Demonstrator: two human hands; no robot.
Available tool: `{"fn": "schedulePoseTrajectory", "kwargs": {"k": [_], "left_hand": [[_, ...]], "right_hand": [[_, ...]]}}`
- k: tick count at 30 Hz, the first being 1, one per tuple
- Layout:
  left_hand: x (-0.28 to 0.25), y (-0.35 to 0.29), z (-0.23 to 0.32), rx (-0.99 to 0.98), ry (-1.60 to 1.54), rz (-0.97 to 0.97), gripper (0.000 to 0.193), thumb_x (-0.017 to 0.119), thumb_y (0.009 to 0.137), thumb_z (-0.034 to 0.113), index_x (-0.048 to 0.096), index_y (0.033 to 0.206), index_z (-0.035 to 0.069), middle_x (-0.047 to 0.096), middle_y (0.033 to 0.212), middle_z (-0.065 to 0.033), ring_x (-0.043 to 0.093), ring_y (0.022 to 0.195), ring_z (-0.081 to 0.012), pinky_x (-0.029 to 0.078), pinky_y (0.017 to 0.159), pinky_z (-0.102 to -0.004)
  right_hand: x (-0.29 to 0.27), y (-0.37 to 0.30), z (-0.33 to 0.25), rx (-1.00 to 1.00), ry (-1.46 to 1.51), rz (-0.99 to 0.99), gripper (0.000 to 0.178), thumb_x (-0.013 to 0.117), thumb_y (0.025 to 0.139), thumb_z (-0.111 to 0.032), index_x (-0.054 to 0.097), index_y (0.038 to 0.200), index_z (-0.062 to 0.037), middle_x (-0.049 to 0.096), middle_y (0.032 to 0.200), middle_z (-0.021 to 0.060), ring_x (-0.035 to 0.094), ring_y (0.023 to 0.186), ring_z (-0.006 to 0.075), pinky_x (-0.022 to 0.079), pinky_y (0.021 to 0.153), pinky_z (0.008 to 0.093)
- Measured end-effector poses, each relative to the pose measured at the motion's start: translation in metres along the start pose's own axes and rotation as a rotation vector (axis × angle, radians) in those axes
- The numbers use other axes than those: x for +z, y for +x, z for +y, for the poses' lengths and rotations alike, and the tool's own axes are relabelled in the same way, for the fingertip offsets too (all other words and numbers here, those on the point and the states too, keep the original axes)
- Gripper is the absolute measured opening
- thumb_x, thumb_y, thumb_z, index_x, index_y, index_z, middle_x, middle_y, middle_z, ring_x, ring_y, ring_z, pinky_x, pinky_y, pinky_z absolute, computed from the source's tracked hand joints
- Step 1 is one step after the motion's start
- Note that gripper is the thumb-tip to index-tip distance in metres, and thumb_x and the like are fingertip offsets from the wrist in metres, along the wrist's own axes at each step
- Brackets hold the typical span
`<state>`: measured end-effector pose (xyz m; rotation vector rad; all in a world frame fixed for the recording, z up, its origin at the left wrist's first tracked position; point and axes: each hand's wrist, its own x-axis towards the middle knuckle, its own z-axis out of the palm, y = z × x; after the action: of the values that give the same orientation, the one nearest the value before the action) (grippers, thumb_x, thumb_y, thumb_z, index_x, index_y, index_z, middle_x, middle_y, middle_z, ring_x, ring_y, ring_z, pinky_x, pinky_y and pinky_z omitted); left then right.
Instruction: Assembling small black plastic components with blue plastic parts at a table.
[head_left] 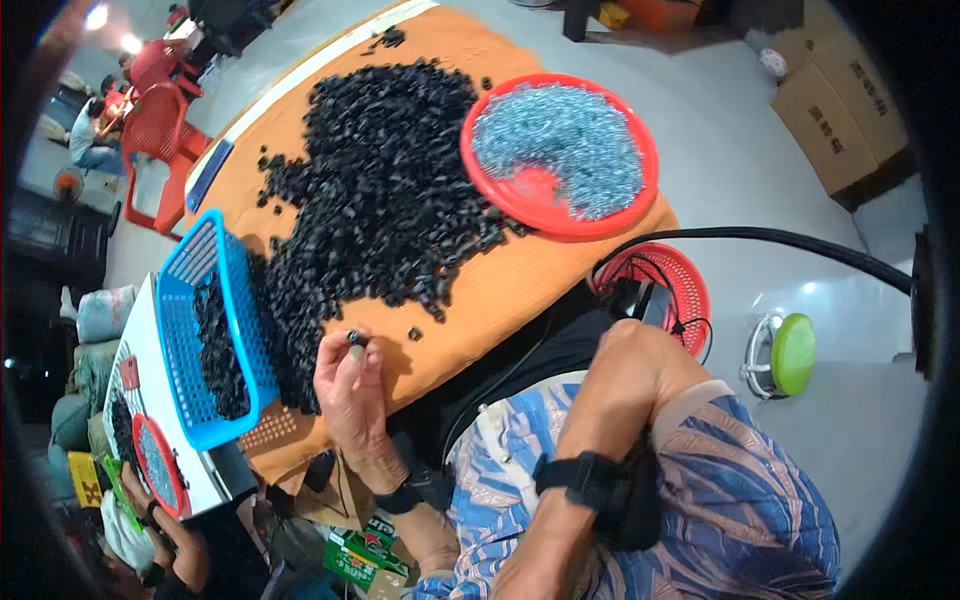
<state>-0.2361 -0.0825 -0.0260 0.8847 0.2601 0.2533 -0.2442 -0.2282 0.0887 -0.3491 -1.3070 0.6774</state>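
My left hand (350, 392) is raised over the near edge of the orange-covered table (480, 300). Its thumb and fingers pinch a small black piece (357, 339) that looks like plastic. A single loose black piece (414, 334) lies on the cloth just right of it. Beyond spreads a large heap of similar black pieces (385, 190). My right hand (602, 405), past the black wristwatch, rests low by my bare knee, below the table edge. Its fingers cannot be made out.
A red round tray (510, 212) of small shiny metal parts stands at the far right. On the left is a blue basket (262, 350) with black pieces. A red basket (690, 290) holds cables below the table's right side. Another person's hand (185, 545) shows at lower left.
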Motion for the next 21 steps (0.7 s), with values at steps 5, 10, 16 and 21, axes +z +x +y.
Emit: {"fn": "schedulePoseTrajectory", "kwargs": {"k": [5, 10, 16, 21], "left_hand": [[-0.011, -0.001, -0.003, 0.022, 0.013, -0.019, 0.02, 0.058, 0.086, -0.004, 0.059, 0.106, 0.0, 0.059, 0.104, -0.014, 0.057, 0.083, -0.0181, 0.051, 0.074, -0.0228], [-0.009, 0.002, -0.005, 0.023, 0.014, -0.045, 0.018, 0.059, 0.087, -0.003, 0.059, 0.105, -0.001, 0.059, 0.104, -0.0137, 0.058, 0.085, -0.0174, 0.052, 0.076, -0.0232], [-0.009, 0.004, -0.004, 0.012, -0.05, -0.106, 0.023, 0.062, 0.086, -0.002, 0.057, 0.108, -0.003, 0.06, 0.106, -0.0152, 0.062, 0.09, -0.0182, 0.055, 0.082, -0.0246], [-0.011, 0.003, -0.006, 0.017, -0.058, -0.134, 0.023, 0.061, 0.086, -0.002, 0.057, 0.109, -0.004, 0.061, 0.106, -0.0158, 0.062, 0.09, -0.0186, 0.055, 0.082, -0.0242]], "right_hand": [[-0.009, -0.02, -0.02, 0.017, -0.147, 0.092, 0.017, 0.059, 0.088, -0.016, 0.06, 0.096, -0.0016, 0.06, 0.09, 0.0119, 0.06, 0.086, 0.0262, 0.047, 0.077, 0.0376], [-0.007, -0.025, -0.02, 0.024, -0.205, 0.139, 0.016, 0.059, 0.087, -0.016, 0.059, 0.094, -0.0013, 0.059, 0.088, 0.0121, 0.059, 0.085, 0.0269, 0.047, 0.076, 0.038], [-0.008, -0.026, -0.017, 0.034, -0.238, 0.149, 0.016, 0.059, 0.087, -0.015, 0.059, 0.093, -0.0009, 0.058, 0.087, 0.0122, 0.059, 0.084, 0.0277, 0.047, 0.076, 0.0385], [-0.008, -0.027, -0.015, 0.039, -0.27, 0.15, 0.015, 0.059, 0.086, -0.015, 0.058, 0.092, -0.0006, 0.057, 0.085, 0.0124, 0.058, 0.083, 0.0283, 0.047, 0.076, 0.039]]}}
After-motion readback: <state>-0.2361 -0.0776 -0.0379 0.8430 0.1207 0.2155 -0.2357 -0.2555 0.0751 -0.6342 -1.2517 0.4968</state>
